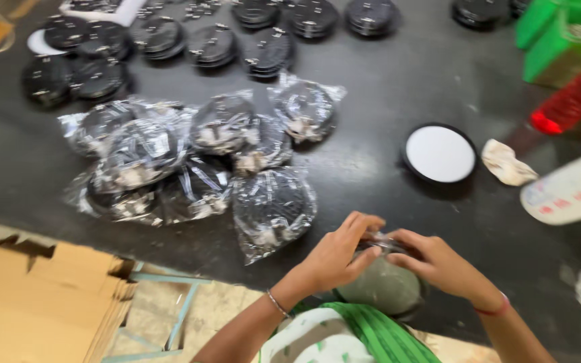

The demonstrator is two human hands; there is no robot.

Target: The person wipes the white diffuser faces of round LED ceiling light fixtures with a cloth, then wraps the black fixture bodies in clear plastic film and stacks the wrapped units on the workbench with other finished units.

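1. The round disc [381, 286] sits at the near edge of the dark table [398, 81], right under both hands. The fingers meet over its top rim, and most of the disc shows below them.
2. The disc looks grey-green and smooth on the face we see, with a dark rim. There's something crinkly and clear at its top edge, probably plastic wrap, but it's too blurry to be sure.
3. Left hand [337, 252]: fingers curled and pinched together on that top edge. Right hand [432, 262]: same deal, fingers closed on the edge from the other side, the two hands' fingertips almost touching.
4. Behind them: a pile of bagged black discs [189, 161], loose black discs [169, 37] at the far side, one white-faced disc [440, 153] with a crumpled rag [508, 163] just beside it.
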